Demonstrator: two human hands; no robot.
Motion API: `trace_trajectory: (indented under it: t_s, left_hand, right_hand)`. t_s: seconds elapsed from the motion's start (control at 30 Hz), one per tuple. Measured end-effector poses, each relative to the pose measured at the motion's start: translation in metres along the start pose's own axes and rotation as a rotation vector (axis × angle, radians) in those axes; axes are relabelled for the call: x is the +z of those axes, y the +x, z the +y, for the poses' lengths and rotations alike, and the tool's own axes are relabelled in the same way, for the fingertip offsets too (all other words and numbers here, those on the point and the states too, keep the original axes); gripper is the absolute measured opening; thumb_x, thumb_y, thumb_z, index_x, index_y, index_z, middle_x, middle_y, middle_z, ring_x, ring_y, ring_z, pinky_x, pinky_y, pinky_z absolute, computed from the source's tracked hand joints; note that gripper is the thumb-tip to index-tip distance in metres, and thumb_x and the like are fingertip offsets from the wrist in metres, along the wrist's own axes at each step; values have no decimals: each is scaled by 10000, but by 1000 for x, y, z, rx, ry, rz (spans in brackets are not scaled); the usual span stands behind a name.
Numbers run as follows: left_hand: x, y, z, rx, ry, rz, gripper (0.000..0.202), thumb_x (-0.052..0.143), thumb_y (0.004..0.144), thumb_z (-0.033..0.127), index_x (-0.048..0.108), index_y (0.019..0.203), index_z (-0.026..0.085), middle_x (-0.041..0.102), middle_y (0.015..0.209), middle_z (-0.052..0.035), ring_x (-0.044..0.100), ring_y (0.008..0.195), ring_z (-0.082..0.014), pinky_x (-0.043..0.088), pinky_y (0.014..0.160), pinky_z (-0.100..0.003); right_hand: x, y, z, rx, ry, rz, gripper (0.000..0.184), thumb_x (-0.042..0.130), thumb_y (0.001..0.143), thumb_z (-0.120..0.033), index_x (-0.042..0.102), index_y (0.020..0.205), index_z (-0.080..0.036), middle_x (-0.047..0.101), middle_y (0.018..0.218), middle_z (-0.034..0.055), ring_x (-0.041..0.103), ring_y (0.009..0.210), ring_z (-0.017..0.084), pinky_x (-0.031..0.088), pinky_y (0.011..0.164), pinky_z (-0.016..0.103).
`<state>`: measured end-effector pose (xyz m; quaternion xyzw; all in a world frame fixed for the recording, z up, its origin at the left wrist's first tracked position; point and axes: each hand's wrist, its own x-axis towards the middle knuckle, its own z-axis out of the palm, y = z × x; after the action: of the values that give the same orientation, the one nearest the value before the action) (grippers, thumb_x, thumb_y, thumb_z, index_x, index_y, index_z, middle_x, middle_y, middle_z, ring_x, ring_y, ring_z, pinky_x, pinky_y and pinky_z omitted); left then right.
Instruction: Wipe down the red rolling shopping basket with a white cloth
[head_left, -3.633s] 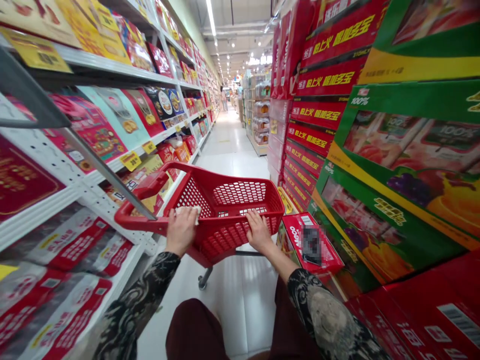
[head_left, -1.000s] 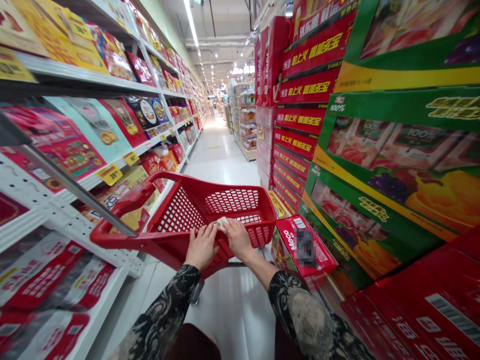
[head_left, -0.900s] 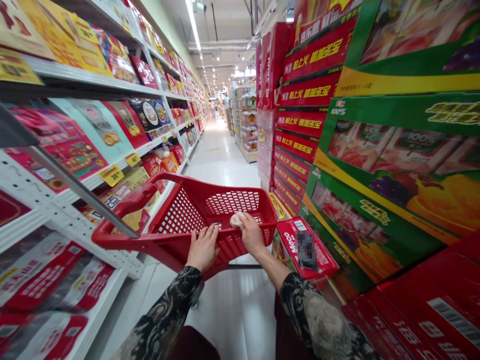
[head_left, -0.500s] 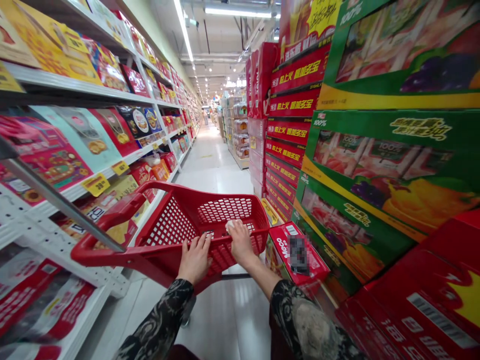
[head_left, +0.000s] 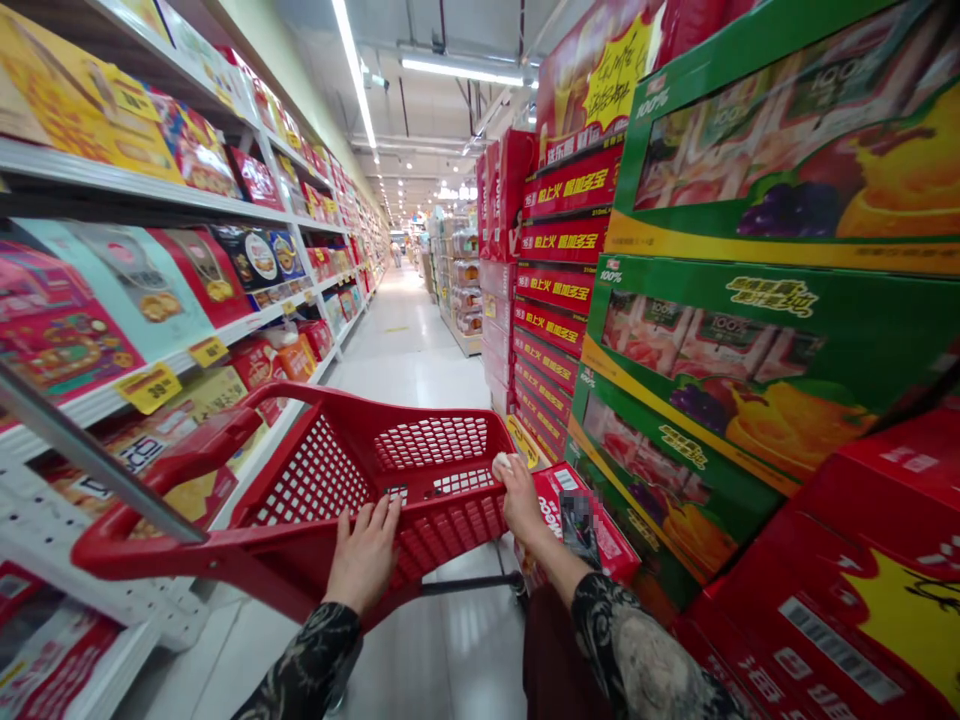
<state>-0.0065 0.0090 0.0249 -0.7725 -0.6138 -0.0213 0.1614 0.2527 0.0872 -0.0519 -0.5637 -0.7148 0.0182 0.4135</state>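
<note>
- Spread apart since the earlier frame: your left hand [head_left: 364,556] and right hand [head_left: 523,503] now sit well apart on the red shopping cart [head_left: 307,475].
- Left grip: open, fingers flat on the near rim.
- Right grip: fingertips narrowed on a white tissue wad [head_left: 501,463] against the rim.
- Cart stands on the aisle floor [head_left: 405,370], a red carton [head_left: 611,545] just beside your right hand.

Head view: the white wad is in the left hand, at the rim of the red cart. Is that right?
Not quite. The head view shows the wad at the fingers of the right hand, not the left. The left hand rests bare on the rim. The wad is at the rim of the red cart, as you said.
</note>
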Motion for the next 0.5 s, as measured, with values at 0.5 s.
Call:
trace_trajectory:
  t_s: [0.5]
  left_hand:
    - [-9,-13,-48,-196,-6,-36,472,433,776,233,497,1228,112,539,1254,-130,412,1196,-266,142,1057,-489]
  right_hand:
    - [7,-17,-32,-216,-150,-189,523,355,780,-22,456,1276,-156,453,1334,144,362,1256,224,277,1020,492]
